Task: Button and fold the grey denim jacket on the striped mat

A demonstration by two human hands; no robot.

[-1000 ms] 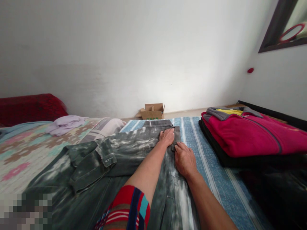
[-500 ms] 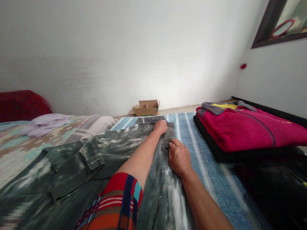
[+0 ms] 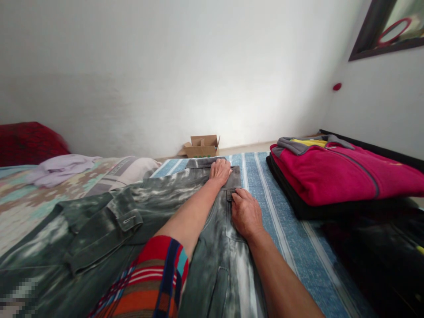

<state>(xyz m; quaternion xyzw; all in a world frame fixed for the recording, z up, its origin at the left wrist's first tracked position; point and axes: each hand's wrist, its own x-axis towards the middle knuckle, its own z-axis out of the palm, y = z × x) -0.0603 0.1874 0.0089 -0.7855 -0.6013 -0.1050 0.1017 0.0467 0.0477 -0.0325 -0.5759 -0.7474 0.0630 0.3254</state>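
Note:
A grey-green washed denim jacket [image 3: 109,221] lies spread flat over a blue striped cover [image 3: 291,238]. My left hand [image 3: 221,170] rests palm down on the jacket's far edge, fingers together and flat. My right hand [image 3: 245,213] presses flat on the cloth just nearer to me, its fingertips at a pocket flap by the jacket's right edge. Neither hand grips anything. My left upper arm wears a red, blue and orange striped sleeve [image 3: 149,282].
A folded pink fleece [image 3: 338,176] sits on dark folded clothes at the right. A pale lilac garment [image 3: 59,165] and a patterned sheet [image 3: 39,194] lie at the left, a red cushion [image 3: 26,143] behind. A small cardboard box [image 3: 200,146] stands by the white wall.
Both hands have slid slightly farther along the jacket toward its far edge, staying flat on the cloth. The view has shifted a little to the right.

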